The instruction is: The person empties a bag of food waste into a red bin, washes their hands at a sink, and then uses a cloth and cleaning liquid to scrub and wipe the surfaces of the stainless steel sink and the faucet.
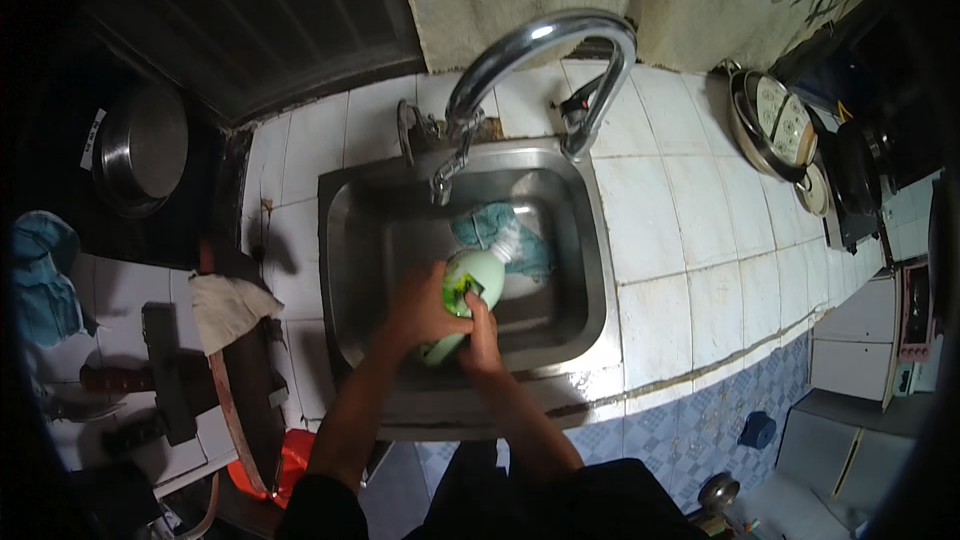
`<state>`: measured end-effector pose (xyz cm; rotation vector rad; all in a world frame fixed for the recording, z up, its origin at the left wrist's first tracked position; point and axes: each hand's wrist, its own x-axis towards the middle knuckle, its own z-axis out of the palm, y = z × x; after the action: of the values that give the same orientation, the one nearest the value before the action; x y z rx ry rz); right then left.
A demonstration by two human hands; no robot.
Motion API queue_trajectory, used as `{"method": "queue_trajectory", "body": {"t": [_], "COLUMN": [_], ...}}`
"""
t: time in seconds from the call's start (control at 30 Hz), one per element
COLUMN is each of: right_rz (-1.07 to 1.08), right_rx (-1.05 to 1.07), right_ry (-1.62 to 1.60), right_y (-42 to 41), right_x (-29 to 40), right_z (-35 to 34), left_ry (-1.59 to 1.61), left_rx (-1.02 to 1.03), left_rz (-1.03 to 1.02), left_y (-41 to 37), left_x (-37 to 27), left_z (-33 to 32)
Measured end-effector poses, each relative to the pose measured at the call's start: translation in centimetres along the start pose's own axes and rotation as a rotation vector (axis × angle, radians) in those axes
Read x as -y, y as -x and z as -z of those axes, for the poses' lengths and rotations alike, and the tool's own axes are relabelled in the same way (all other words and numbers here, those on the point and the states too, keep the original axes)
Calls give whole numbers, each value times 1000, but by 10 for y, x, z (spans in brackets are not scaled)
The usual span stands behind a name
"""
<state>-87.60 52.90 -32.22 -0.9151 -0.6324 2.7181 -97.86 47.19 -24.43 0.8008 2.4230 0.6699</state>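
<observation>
Both hands hold a pale green plastic bottle over the stainless steel sink. My left hand wraps around its left side, a little blurred. On the right side, my right hand grips it with the thumb across the bright green label. The bottle lies tilted, its whitish neck pointing away from me and to the right. Beyond that neck, a wet-looking teal cloth rests on the sink's floor. Part of the cloth is hidden behind the bottle.
A chrome gooseneck faucet arches behind the sink, with a smaller tap reaching over its back rim. White tiled counter spreads right, towards stacked pans. At left are a beige cloth and a red plastic container.
</observation>
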Motion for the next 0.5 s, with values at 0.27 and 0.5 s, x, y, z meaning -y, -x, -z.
{"method": "queue_trajectory", "body": {"t": [0.27, 0.5], "right_rz": [-11, 248], "right_rx": [30, 433], "right_ry": [1, 788], "right_y": [-12, -6], "right_x": [12, 34], "right_z": [-2, -38], "left_ry": [133, 622], "left_rx": [-49, -308], "left_rz": [-13, -77], "left_y": [6, 36], "left_x": [22, 53], "left_z": [-19, -11]}}
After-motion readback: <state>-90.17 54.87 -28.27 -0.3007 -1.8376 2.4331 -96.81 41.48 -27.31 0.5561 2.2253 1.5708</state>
